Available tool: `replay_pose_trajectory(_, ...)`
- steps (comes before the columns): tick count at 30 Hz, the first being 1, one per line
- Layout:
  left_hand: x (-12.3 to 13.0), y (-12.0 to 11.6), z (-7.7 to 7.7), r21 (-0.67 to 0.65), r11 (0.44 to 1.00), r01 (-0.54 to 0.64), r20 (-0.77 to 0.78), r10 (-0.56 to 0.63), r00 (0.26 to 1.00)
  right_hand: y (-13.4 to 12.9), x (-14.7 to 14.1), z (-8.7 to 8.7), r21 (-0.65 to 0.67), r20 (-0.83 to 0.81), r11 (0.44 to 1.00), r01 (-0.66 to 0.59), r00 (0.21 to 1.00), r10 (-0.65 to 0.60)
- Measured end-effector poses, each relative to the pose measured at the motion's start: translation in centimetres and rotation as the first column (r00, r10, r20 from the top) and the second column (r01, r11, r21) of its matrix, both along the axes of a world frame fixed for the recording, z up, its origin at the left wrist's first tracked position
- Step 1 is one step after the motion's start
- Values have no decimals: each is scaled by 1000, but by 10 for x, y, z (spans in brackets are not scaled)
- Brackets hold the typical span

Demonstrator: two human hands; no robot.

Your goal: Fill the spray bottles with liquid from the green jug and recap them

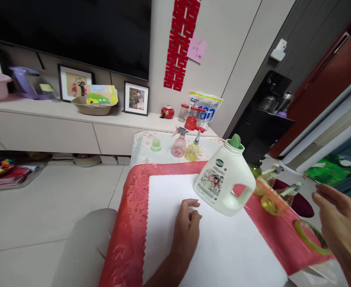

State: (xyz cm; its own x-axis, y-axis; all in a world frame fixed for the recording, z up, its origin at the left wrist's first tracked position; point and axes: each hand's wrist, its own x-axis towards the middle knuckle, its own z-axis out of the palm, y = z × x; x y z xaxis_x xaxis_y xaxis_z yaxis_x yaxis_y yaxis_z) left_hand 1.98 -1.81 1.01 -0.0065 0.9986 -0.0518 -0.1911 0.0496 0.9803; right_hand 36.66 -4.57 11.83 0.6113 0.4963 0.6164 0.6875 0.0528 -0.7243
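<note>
A large pale green detergent jug (223,179) stands uncapped on the white sheet (169,231), its green spout showing at the top. My left hand (188,223) rests over the sheet, left of the jug, with its fingers loosely curled and apart and nothing in them. At the right edge, my right hand (340,219) is raised beside a roll of yellow tape (311,237), its fingers stretched and empty. The green cap (155,144) sits on the patterned cloth (142,149) at the far left of the table.
A pink spray bottle (179,146) and a yellow one (192,150) stand behind the sheet. Right of the jug are pump bottles (273,203) on the red cloth (271,231). Red-lidded jars (183,113) and framed photos (136,98) line the back shelf.
</note>
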Motion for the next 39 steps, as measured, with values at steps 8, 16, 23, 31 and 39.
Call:
replay_pose_trajectory(8,3,-3,2,-55,998,6,33,-4,999,48,-140,89,9,267,990,-144,954,136)
replay_pose_trajectory(16,8,-3,-4,-89,995,48,83,-41,996,137,-275,97,-314,297,816,-485,766,570)
replay_pose_trajectory(23,12,-1,-9,-148,987,56,114,-39,993,249,-298,28,-479,72,861,-170,970,232)
replay_pose_trajectory(31,17,0,-12,-225,971,83,211,-35,977,299,-285,0,-587,-32,801,-118,992,122)
replay_pose_trajectory(39,16,2,-11,-232,968,93,217,-42,975,311,-282,0,-530,-6,840,-119,991,136)
